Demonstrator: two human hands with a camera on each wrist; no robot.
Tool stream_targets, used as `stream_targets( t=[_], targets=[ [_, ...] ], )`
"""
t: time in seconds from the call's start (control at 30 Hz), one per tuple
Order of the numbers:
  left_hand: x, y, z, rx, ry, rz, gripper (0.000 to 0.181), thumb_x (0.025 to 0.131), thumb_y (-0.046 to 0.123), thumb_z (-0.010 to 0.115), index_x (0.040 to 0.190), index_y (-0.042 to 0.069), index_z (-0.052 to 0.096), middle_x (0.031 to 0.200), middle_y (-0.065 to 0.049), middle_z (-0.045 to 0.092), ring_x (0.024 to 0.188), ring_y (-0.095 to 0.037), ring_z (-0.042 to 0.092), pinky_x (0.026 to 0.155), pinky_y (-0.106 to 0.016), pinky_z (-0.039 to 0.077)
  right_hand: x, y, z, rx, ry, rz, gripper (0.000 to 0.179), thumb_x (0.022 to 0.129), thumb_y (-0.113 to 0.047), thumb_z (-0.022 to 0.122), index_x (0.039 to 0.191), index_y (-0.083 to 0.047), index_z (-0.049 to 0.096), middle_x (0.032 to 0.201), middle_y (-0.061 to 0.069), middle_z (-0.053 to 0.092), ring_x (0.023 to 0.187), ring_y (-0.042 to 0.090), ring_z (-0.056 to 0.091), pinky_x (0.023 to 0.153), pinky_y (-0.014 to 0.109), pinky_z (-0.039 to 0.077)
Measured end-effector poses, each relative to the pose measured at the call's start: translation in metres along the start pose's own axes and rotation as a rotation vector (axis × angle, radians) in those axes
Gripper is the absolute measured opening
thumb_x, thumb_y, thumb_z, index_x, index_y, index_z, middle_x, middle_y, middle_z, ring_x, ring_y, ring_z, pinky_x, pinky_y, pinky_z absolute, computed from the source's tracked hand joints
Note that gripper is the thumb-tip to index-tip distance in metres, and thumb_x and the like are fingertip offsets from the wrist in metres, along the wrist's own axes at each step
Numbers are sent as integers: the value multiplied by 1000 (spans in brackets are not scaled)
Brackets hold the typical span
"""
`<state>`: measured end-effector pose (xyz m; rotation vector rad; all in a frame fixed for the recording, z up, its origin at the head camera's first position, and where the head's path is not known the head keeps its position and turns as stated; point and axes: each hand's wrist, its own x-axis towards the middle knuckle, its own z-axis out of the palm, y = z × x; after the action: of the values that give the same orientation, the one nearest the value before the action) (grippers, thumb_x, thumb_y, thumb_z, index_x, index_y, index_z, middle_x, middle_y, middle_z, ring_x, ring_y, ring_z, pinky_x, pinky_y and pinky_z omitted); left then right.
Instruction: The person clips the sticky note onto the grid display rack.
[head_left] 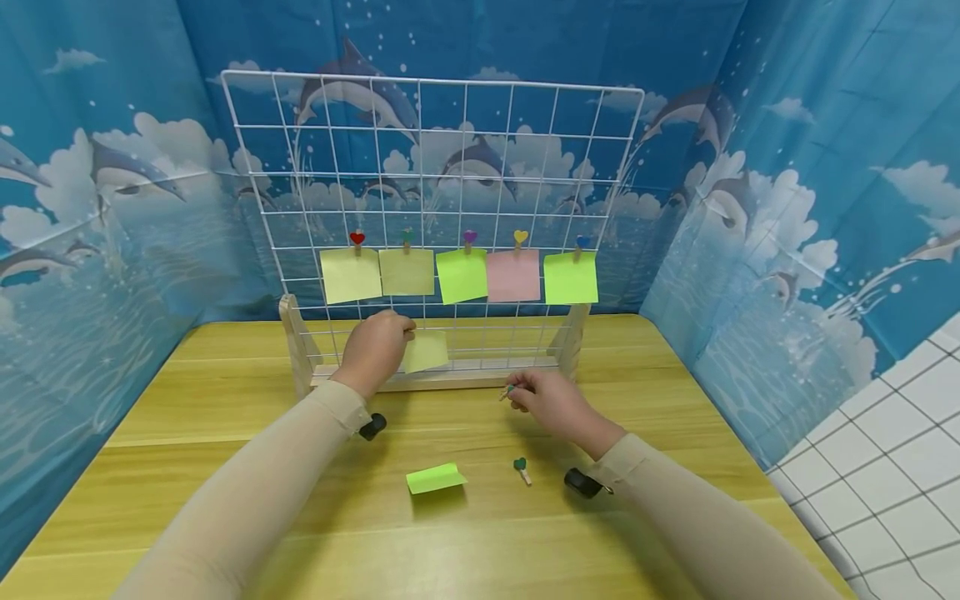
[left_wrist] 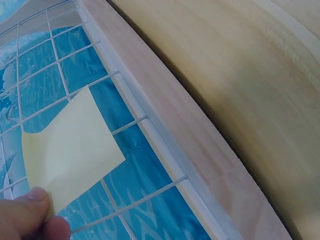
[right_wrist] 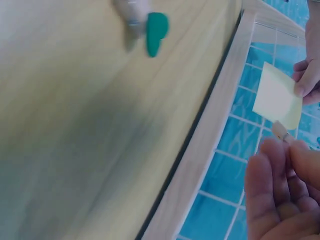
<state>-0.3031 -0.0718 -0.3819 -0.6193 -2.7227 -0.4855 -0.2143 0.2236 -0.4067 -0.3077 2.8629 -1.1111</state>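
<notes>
My left hand [head_left: 377, 350] pinches a pale yellow sticky note [head_left: 426, 351] by its upper left corner, in front of the lower part of the white wire grid [head_left: 465, 176]. In the left wrist view, thumb and finger grip one corner of that note [left_wrist: 70, 150]. Right of it, my right hand [head_left: 553, 402] holds a small wooden clip [head_left: 507, 392] between thumb and fingertips, low before the grid's wooden base. The clip's tip [right_wrist: 281, 131] points toward the note in the right wrist view. Another clip with a green heart [head_left: 521, 465] lies on the table.
Several sticky notes, including a pink one [head_left: 513, 276], hang in a row on the grid from heart-topped clips. A bright green note [head_left: 436, 478] lies on the table [head_left: 480, 542] between the forearms. A blue dolphin-print curtain [head_left: 480, 33] surrounds the table's back and sides.
</notes>
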Motion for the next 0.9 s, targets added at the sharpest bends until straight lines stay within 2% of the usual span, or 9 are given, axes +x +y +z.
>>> stream_targets(
  t=[0.17,0.33,0.47,0.57,0.67,0.8,0.9],
  targets=[
    [0,1,-1,3,-1,-2,20,105,18,67,117,8,80,111,-9,77,105,-25,74,90,-40,63,8,-12,4,-41,104,-53,20,104,-18,67,121,-12,76,107,0,76,90,13,67,77,32,57],
    [-1,3,-2,11,-1,-17,20,104,18,68,116,10,81,111,-8,78,104,-25,75,87,-41,64,15,-25,6,-64,188,-80,20,104,-23,68,118,-13,79,96,3,68,72,16,51,62,29,43],
    [-1,3,-2,33,6,-30,18,104,19,69,114,12,82,110,-7,78,103,-24,75,83,-42,65,24,-37,7,-48,192,-54,24,105,-28,68,122,-17,79,71,-1,56,53,15,39,50,27,32],
    [-1,3,-2,45,10,-34,18,104,20,69,114,13,82,109,-6,78,101,-24,75,80,-42,65,32,-44,9,-16,182,-38,28,105,-31,67,128,-19,78,54,-4,39,43,12,30,44,25,25],
    [-1,4,-3,52,13,-34,18,104,20,69,114,13,82,109,-6,78,99,-23,75,78,-41,65,39,-47,13,15,193,-59,28,105,-29,68,127,-16,78,51,-6,34,41,12,26,43,24,23],
    [-1,5,-3,78,13,-19,18,103,21,69,115,14,82,108,-5,77,96,-23,76,75,-40,65,47,-52,17,25,219,-67,28,104,-28,69,126,-14,78,53,-5,35,42,12,28,45,24,24],
    [-1,5,-3,103,12,-6,18,103,20,70,114,14,82,107,-5,77,94,-22,76,73,-40,65,53,-56,20,33,227,-44,27,104,-29,69,125,-15,79,52,-4,37,41,12,29,43,25,24]
  ],
)
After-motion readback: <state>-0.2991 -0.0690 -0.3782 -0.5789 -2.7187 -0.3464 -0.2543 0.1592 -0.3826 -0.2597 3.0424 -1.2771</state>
